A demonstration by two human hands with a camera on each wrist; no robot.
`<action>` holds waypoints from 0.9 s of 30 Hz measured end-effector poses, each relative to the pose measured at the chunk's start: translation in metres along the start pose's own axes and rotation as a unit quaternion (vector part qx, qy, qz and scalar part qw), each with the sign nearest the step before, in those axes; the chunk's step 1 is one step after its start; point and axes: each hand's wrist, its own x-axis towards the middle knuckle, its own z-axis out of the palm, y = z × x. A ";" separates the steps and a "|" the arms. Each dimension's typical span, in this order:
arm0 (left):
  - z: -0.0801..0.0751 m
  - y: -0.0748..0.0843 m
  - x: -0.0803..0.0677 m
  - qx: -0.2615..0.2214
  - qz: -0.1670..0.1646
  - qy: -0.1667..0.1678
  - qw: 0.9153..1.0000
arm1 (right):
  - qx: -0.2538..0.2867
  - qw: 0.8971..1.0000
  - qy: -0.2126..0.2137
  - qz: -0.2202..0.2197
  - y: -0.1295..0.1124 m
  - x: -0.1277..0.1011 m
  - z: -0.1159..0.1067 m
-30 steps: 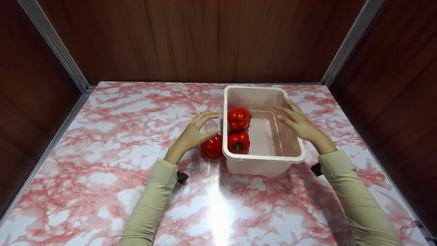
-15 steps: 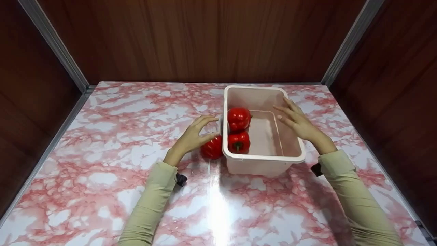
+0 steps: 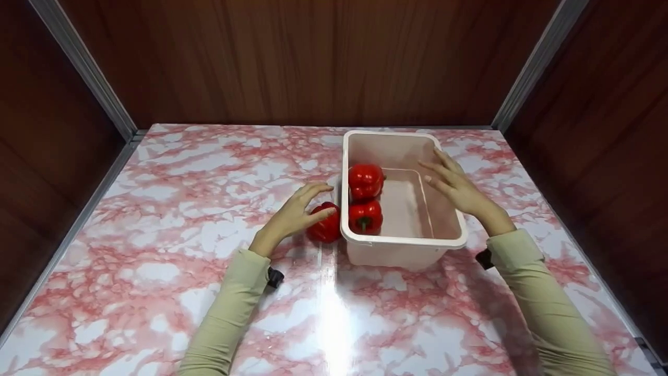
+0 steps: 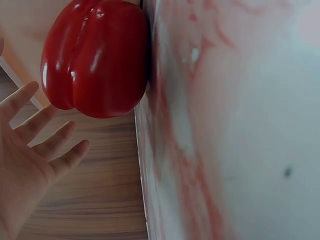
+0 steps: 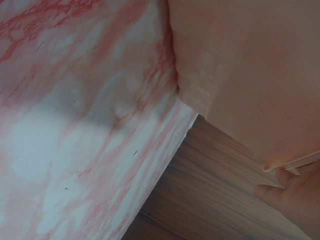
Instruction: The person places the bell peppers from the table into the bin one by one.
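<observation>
In the head view, a red bell pepper [image 3: 324, 225] sits on the table against the left side of a pale pink plastic box [image 3: 402, 241]. My left hand [image 3: 292, 214] is just over it, thumb overlapping the pepper and fingers spread beyond it, gripping nothing. The left wrist view shows the pepper [image 4: 97, 60] beside the spread fingers of the left hand [image 4: 30, 150]. Two more red bell peppers, a far one [image 3: 365, 181] and a near one [image 3: 365, 215], lie inside the box along its left wall. My right hand [image 3: 459, 190] rests over the box's right rim, fingers extended.
The table [image 3: 172, 224] has a red-and-white marbled top with a bright glare in front of the box. Brown wood-grain panels [image 3: 313, 62] with grey metal corner strips [image 3: 83, 68] enclose the back and both sides.
My left hand has lowered slightly toward me, its thumb now over the front of the pepper outside the box. The right hand, the box and the peppers have stayed put.
</observation>
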 end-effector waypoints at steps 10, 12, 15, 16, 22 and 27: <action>0.001 -0.001 -0.003 0.003 -0.022 -0.022 1.000 | -0.008 1.000 0.003 0.000 0.000 0.000 0.000; 0.001 -0.002 -0.004 0.001 -0.033 -0.029 0.999 | -0.010 1.000 0.003 0.000 0.000 0.001 0.000; 0.001 -0.002 -0.005 -0.002 -0.045 -0.039 0.998 | -0.010 1.000 0.001 0.001 0.000 0.001 0.000; 0.002 -0.002 -0.005 -0.003 -0.048 -0.042 0.998 | -0.010 1.000 0.001 0.002 0.000 0.001 0.000; 0.003 -0.004 -0.005 -0.003 -0.055 -0.066 0.996 | -0.003 1.000 0.001 0.004 0.000 0.000 0.000; 0.004 -0.004 -0.005 -0.004 -0.064 -0.083 0.994 | -0.005 1.000 0.001 0.007 0.000 0.000 0.000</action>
